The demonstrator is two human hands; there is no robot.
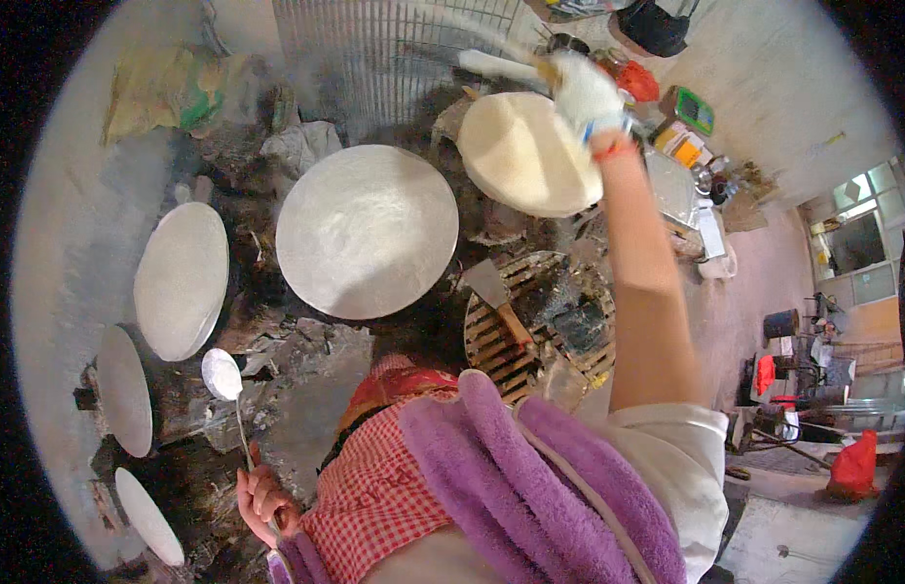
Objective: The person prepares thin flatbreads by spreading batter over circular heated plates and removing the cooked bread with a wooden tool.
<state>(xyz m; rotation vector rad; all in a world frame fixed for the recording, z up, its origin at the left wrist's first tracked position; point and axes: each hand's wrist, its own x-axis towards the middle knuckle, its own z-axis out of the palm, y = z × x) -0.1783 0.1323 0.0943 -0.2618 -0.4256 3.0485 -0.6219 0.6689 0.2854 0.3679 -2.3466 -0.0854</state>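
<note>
My left hand [266, 500] grips the handle of a metal ladle [222, 374] with white powder or batter in its bowl. At the upper right, my right hand [585, 91], in a pale glove, holds a blurred stick-like tool [524, 52]; its far end is unclear. Below that hand lies a round cream-coloured flatbread or griddle cover [521, 153]; I cannot tell which. A large round griddle [368, 230] with a pale surface is in the middle. Further pale round plates [182, 281] stand along the left. A scraper with a wooden handle [514, 325] rests on a slatted round board.
The slatted round board [489, 358] lies near my body, with dark debris on it. A wire rack [350, 66] leans at the back. Containers and a red bag [637, 80] crowd the upper right. Ash and scraps [306, 350] lie between the griddles.
</note>
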